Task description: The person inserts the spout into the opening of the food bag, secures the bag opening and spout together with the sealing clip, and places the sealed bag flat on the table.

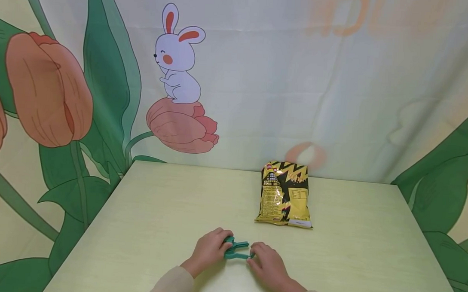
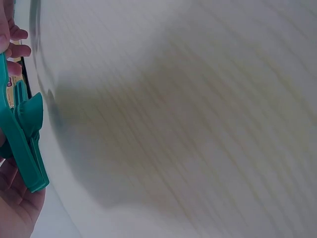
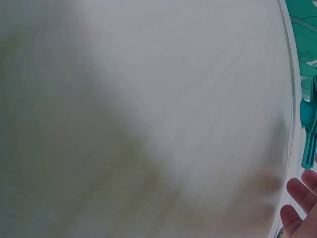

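Note:
A green plastic bag clip (image 1: pixel 236 256) is held between both hands just over the near part of the table, its two long arms spread apart. My left hand (image 1: pixel 210 249) grips the broad left end of the clip. At the other end, the fingers of my right hand (image 1: pixel 269 264) pinch the tip of the lower arm. The left wrist view shows the clip (image 2: pixel 22 148) at its left edge, with a flared piece standing out from its side. Only part of the clip (image 3: pixel 309 131) enters the right wrist view, above the right fingertips.
A yellow and black snack bag (image 1: pixel 284 195) lies on the table beyond the hands, a little to the right. The pale wooden table (image 1: pixel 170 199) ends at a hanging cloth (image 1: pixel 259 86) printed with tulips and a rabbit.

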`<action>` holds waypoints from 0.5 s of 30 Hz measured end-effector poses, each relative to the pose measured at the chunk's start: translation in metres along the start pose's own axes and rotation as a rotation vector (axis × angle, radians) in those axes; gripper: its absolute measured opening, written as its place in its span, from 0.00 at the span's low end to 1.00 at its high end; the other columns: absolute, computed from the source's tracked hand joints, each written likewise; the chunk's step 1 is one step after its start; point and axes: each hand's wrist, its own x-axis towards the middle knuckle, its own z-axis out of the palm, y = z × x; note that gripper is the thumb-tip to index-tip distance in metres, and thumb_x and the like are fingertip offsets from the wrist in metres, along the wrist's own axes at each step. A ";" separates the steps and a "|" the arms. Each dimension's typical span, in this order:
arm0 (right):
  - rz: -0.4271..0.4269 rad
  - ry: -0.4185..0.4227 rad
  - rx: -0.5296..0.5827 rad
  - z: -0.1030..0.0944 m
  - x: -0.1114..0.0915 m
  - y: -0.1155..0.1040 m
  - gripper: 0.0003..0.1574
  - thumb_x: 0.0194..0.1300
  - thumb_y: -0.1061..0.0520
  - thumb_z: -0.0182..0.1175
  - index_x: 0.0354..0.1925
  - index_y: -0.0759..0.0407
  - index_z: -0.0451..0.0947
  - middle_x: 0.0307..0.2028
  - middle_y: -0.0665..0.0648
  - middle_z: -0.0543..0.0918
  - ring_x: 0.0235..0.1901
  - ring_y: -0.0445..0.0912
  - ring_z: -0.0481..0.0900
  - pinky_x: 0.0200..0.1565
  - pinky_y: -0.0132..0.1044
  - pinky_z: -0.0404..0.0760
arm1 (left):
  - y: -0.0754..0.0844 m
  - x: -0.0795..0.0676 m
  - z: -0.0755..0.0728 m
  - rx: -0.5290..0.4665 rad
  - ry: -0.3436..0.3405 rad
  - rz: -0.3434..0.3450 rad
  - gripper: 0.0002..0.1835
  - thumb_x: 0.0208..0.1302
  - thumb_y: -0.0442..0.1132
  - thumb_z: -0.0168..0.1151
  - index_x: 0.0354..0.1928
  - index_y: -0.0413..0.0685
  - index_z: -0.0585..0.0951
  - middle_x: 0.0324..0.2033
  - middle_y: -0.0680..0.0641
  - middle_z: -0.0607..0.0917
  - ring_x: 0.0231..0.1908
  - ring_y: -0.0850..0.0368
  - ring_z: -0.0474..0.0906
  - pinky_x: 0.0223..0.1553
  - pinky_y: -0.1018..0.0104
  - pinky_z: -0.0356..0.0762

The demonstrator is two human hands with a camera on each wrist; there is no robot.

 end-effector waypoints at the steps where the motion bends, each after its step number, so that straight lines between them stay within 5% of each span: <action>1: -0.005 0.000 0.000 0.000 0.000 -0.001 0.08 0.55 0.50 0.59 0.30 0.50 0.71 0.40 0.50 0.78 0.41 0.44 0.76 0.41 0.38 0.75 | -0.001 0.000 0.000 -0.001 -0.004 -0.008 0.12 0.56 0.46 0.59 0.41 0.51 0.78 0.31 0.54 0.78 0.27 0.64 0.71 0.28 0.71 0.70; 15: -0.067 -0.042 0.053 0.006 -0.004 -0.005 0.06 0.56 0.50 0.59 0.30 0.49 0.72 0.38 0.46 0.76 0.38 0.40 0.74 0.39 0.34 0.75 | -0.006 -0.001 0.001 -0.015 -0.009 -0.044 0.12 0.56 0.46 0.59 0.41 0.51 0.77 0.31 0.54 0.78 0.26 0.65 0.69 0.27 0.72 0.69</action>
